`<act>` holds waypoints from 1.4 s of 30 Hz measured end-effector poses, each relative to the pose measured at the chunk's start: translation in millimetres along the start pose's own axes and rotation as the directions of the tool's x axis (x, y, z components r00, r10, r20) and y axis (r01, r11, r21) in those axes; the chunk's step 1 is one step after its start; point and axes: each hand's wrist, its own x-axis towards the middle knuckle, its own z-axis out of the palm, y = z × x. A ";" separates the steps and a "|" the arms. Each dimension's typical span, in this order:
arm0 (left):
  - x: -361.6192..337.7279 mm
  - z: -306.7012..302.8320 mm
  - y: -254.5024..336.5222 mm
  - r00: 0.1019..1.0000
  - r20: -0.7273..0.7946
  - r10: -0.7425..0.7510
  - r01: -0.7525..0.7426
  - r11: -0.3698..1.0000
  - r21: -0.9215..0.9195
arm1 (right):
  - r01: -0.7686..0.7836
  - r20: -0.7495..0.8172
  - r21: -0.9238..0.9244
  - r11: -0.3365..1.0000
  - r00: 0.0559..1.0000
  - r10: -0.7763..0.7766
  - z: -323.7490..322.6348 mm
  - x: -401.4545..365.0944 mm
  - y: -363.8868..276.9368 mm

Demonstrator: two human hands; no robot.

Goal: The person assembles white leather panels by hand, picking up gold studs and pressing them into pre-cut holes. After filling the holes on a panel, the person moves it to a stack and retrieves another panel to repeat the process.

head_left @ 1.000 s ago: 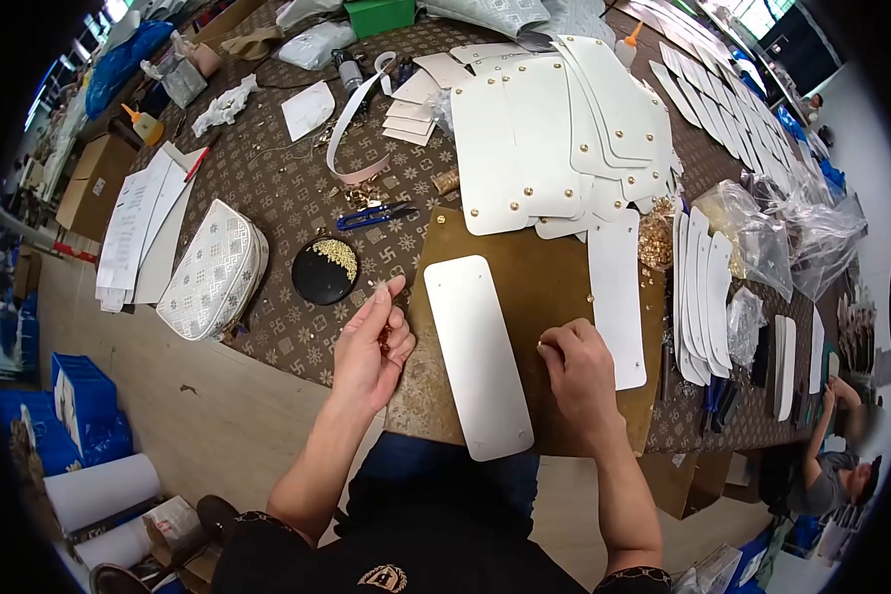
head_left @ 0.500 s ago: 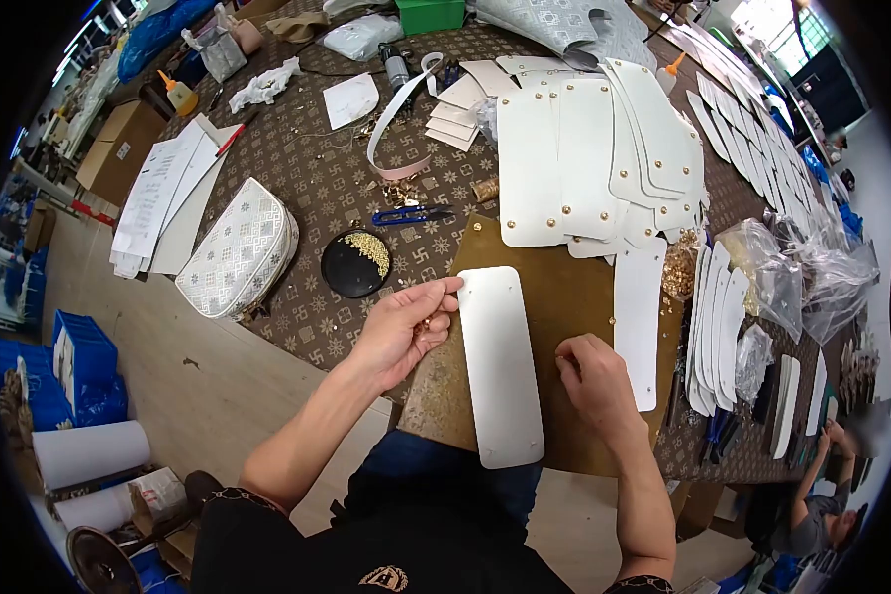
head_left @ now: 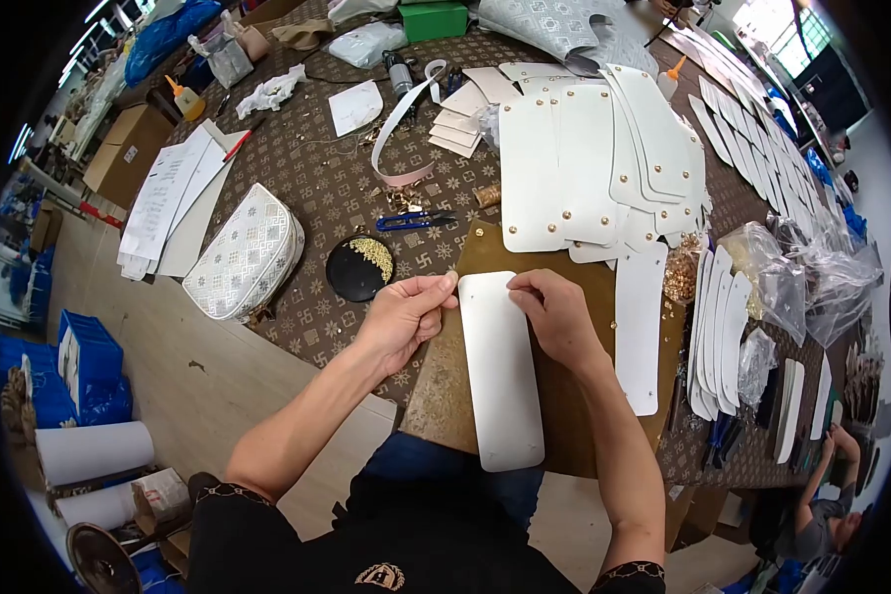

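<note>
A long white rounded panel (head_left: 501, 376) lies on a brown board (head_left: 574, 396) at the table's near edge. My left hand (head_left: 406, 319) pinches the panel's upper left corner, with small gold studs cupped in its palm. My right hand (head_left: 554, 315) rests on the panel's upper right corner, fingers curled against it. A black round dish (head_left: 356, 267) holding gold studs sits just left of my left hand. A second white panel (head_left: 640, 327) lies to the right on the board.
A stack of white studded panels (head_left: 594, 158) lies beyond the board. Blue snips (head_left: 413, 220), a white patterned pouch (head_left: 244, 253), papers (head_left: 163, 203), and plastic bags (head_left: 792, 267) surround the work area. Another person (head_left: 822, 505) sits at lower right.
My right hand moved from the panel's right edge up to its upper right corner. My left hand closed onto the upper left corner. The view shifted slightly.
</note>
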 end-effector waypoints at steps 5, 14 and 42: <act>-1.5 0.2 6.0 0.998 -0.019 -0.062 0.064 0.990 0.129 | 0.034 -0.032 -0.063 0.997 0.999 -0.036 5.6 1.4 3.8; 18.7 6.2 2.3 0.992 -0.002 0.127 -0.093 0.736 0.670 | 0.010 -0.045 -0.046 0.999 0.999 -0.012 4.4 -0.4 4.5; 28.5 20.3 7.3 0.981 -0.055 0.188 -0.082 0.649 0.756 | 0.164 -0.176 -0.092 0.982 0.968 -0.178 19.2 -10.6 13.2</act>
